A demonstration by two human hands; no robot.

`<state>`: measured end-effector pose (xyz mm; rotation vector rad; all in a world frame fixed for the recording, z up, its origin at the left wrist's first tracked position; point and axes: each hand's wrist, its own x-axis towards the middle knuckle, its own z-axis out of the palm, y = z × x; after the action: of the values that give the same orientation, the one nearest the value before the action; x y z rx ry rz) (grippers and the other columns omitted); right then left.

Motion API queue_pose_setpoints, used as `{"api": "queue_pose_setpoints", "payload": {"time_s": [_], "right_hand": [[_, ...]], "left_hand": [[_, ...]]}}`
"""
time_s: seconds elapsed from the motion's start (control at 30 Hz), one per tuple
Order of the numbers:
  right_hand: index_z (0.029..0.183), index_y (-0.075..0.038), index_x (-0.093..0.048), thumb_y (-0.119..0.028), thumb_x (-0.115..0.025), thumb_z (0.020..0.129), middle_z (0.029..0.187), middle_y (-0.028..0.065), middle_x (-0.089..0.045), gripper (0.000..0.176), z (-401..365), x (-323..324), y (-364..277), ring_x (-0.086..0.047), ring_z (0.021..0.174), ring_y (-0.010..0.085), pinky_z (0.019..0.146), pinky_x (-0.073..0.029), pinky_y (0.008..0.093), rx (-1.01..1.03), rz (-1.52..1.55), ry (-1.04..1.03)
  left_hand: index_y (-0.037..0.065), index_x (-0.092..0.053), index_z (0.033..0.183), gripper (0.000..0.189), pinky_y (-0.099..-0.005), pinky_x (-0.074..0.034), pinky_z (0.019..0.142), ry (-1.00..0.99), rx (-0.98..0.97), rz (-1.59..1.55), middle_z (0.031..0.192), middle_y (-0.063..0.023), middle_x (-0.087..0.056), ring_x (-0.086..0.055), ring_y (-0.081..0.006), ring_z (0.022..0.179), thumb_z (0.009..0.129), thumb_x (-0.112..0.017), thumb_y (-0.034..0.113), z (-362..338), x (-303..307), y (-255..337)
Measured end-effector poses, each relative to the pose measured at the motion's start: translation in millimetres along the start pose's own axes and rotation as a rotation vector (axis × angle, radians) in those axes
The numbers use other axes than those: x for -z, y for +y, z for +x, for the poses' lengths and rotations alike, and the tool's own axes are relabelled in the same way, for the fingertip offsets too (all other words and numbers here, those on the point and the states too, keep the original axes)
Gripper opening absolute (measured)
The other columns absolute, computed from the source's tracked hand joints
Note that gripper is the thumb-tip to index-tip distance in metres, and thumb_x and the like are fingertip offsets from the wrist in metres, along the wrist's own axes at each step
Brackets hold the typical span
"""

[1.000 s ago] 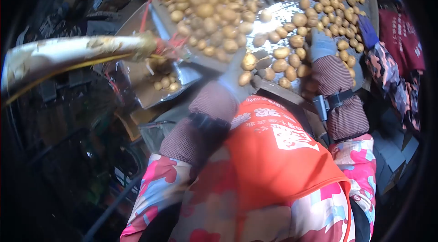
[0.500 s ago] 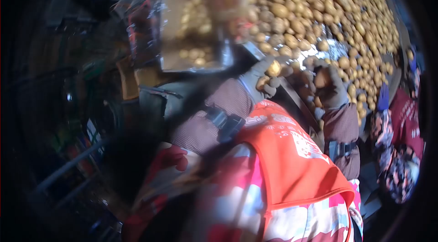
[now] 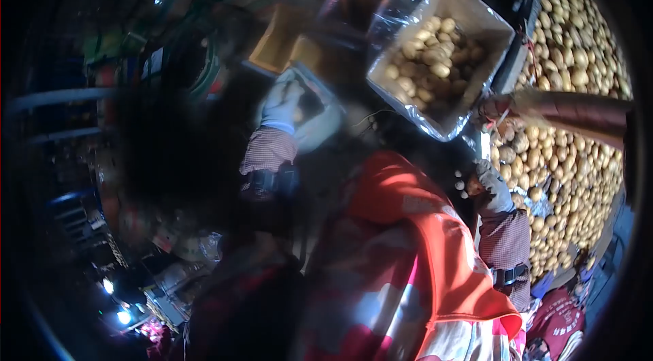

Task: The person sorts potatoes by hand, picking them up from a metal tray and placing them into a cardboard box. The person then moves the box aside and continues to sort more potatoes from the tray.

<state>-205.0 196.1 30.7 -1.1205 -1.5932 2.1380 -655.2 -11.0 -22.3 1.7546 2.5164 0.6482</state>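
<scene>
My left hand [image 3: 279, 106], in a pale glove, is at the rim of a grey container [image 3: 323, 123] left of centre. Its fingers are blurred, and whether it holds anything is unclear. My right hand [image 3: 495, 187], in a grey glove, curls around a brownish potato [image 3: 474, 186] beside the heap's edge. Many potatoes [image 3: 558, 157] cover the sorting surface at the right. An open box [image 3: 493, 21] lined with clear plastic holds several potatoes, up and left of my right hand.
Another person's bare arm [image 3: 571, 110] reaches in from the right over the potatoes, beside the lined box. Yellowish boxes [image 3: 272, 41] stand beyond my left hand. A person in dark red [image 3: 558, 320] is at the lower right.
The view has swung left, so the heap and lined box appear farther right. My left hand has moved away from the heap to the grey container; the potatoes seen in it no longer show clearly.
</scene>
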Motion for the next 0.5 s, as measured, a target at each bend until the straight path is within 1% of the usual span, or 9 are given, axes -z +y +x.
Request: {"api": "queue_pose_setpoints", "payload": {"time_s": [0.1,0.17,0.23,0.3,0.37,0.4,0.43,0.47,0.5], "right_hand": [[0.127,0.003,-0.062,-0.028,-0.057,0.103,0.119,0.0164,-0.066,0.039,22,-12,3,-0.064,0.102,0.0264,0.086,-0.051,0.0353,0.052,-0.234,0.073],[0.128,0.003,-0.061,-0.027,-0.056,0.104,0.121,0.0169,-0.065,0.039,35,-17,6,-0.064,0.104,0.0274,0.089,-0.05,0.036,0.108,-0.362,0.107],[0.13,0.003,-0.061,-0.027,-0.055,0.104,0.124,0.0174,-0.065,0.039,45,-24,12,-0.064,0.106,0.0284,0.091,-0.05,0.0367,0.196,-0.495,0.16],[0.131,0.002,-0.061,-0.026,-0.055,0.105,0.126,0.018,-0.064,0.039,48,-28,22,-0.063,0.109,0.0293,0.093,-0.05,0.0374,0.288,-0.621,0.245],[0.132,0.002,-0.061,-0.025,-0.054,0.105,0.129,0.0185,-0.064,0.039,37,-13,30,-0.063,0.111,0.0303,0.095,-0.05,0.0381,0.343,-0.723,0.389],[0.133,0.002,-0.06,-0.025,-0.053,0.105,0.13,0.0187,-0.063,0.039,30,0,34,-0.063,0.112,0.0308,0.097,-0.049,0.0385,0.368,-0.77,0.464],[0.133,0.002,-0.06,-0.025,-0.053,0.105,0.131,0.019,-0.063,0.039,23,15,38,-0.063,0.113,0.0313,0.098,-0.049,0.0388,0.387,-0.818,0.533],[0.134,0.002,-0.06,-0.024,-0.053,0.105,0.133,0.0193,-0.063,0.039,17,28,43,-0.062,0.114,0.0318,0.099,-0.049,0.0392,0.402,-0.858,0.597],[0.134,0.002,-0.06,-0.024,-0.052,0.106,0.134,0.0195,-0.063,0.039,10,39,48,-0.062,0.115,0.0323,0.1,-0.049,0.0396,0.405,-0.896,0.641]], "left_hand": [[0.003,-0.067,0.115,0.043,-0.0421,-0.051,0.096,-0.089,-0.724,0.96,0.108,-0.0083,-0.069,-0.064,-0.0255,0.101,0.097,-0.062,0.041,0,-47,-18],[0.005,-0.067,0.114,0.049,-0.0466,-0.049,0.101,-0.005,-1.079,1.771,0.118,-0.0107,-0.066,-0.061,-0.0292,0.108,0.097,-0.06,0.05,3,-61,8],[0.008,-0.066,0.113,0.055,-0.0538,-0.047,0.106,0.337,-1.229,2.742,0.131,-0.0124,-0.063,-0.057,-0.0347,0.122,0.098,-0.055,0.06,3,-51,101],[0.01,-0.065,0.112,0.059,-0.0581,-0.046,0.107,0.552,-1.375,3.174,0.135,-0.0135,-0.062,-0.056,-0.0376,0.127,0.097,-0.053,0.066,16,-44,156],[0.009,-0.064,0.112,0.063,-0.0595,-0.047,0.105,0.49,-1.681,3.074,0.131,-0.0142,-0.063,-0.058,-0.0379,0.124,0.095,-0.055,0.068,28,-44,183],[0.008,-0.064,0.11,0.064,-0.0566,-0.051,0.096,0.531,-1.394,3.021,0.12,-0.0135,-0.066,-0.062,-0.0366,0.11,0.093,-0.057,0.069,33,-54,178],[0.007,-0.064,0.108,0.066,-0.0538,-0.056,0.087,0.597,-1.142,2.936,0.11,-0.0128,-0.068,-0.066,-0.0352,0.097,0.09,-0.058,0.07,51,-35,184],[0.006,-0.064,0.106,0.066,-0.0494,-0.058,0.078,0.388,-1.759,2.964,0.102,-0.0121,-0.069,-0.067,-0.0327,0.085,0.089,-0.06,0.07,62,-13,197],[0.006,-0.064,0.103,0.065,-0.048,-0.058,0.075,0.396,-1.757,2.952,0.097,-0.0119,-0.068,-0.065,-0.0313,0.081,0.088,-0.06,0.069,64,-19,193]]}}
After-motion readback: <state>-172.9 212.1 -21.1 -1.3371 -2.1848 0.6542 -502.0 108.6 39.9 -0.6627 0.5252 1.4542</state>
